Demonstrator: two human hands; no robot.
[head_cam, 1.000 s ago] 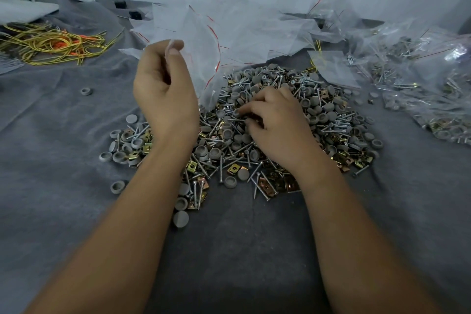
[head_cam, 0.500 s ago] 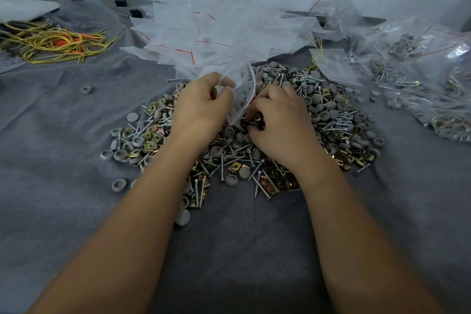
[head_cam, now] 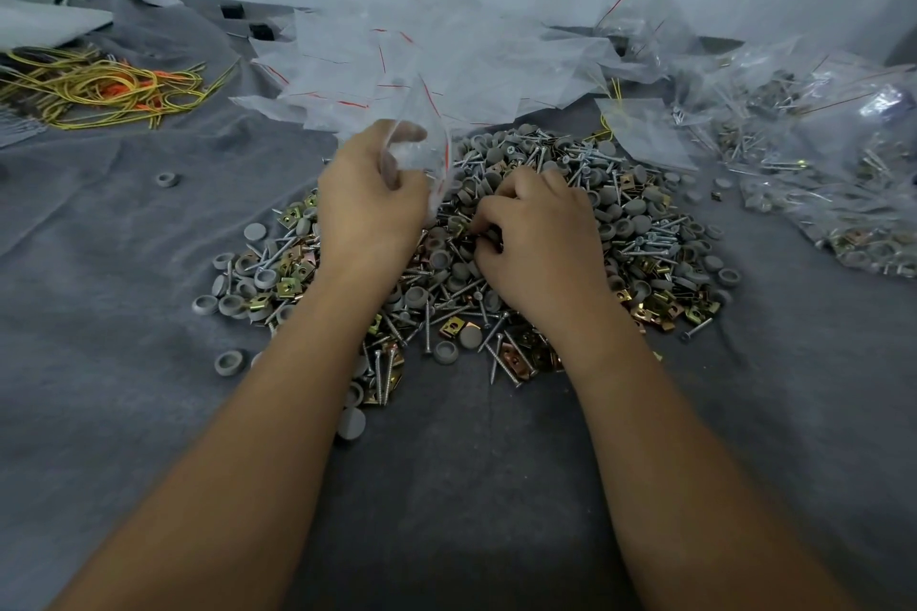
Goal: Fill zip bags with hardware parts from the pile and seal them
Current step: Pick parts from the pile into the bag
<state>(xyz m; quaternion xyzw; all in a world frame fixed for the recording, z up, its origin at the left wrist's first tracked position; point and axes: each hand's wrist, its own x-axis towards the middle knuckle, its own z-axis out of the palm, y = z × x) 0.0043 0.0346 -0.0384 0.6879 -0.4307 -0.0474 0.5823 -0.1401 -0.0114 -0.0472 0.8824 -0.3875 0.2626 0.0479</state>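
A pile of hardware parts [head_cam: 640,233] lies on the grey cloth: screws, grey round caps and brass-coloured clips. My left hand [head_cam: 369,208] holds a clear zip bag [head_cam: 422,149] with a red seal line, just above the pile's left-middle. To its right, my right hand [head_cam: 541,238] sits on the pile with fingers curled, pinching parts right beside the bag's mouth. What the fingers hold is hidden under the hand.
A heap of empty zip bags [head_cam: 446,60] lies behind the pile. Filled bags [head_cam: 818,174] are stacked at the right. Yellow and orange wire ties [head_cam: 99,87] lie at the far left. A few loose caps [head_cam: 167,179] are scattered on the cloth [head_cam: 124,313].
My left hand came down from a raised position with the bag to just over the pile. My right hand stayed on the pile, fingers working at parts next to the bag.
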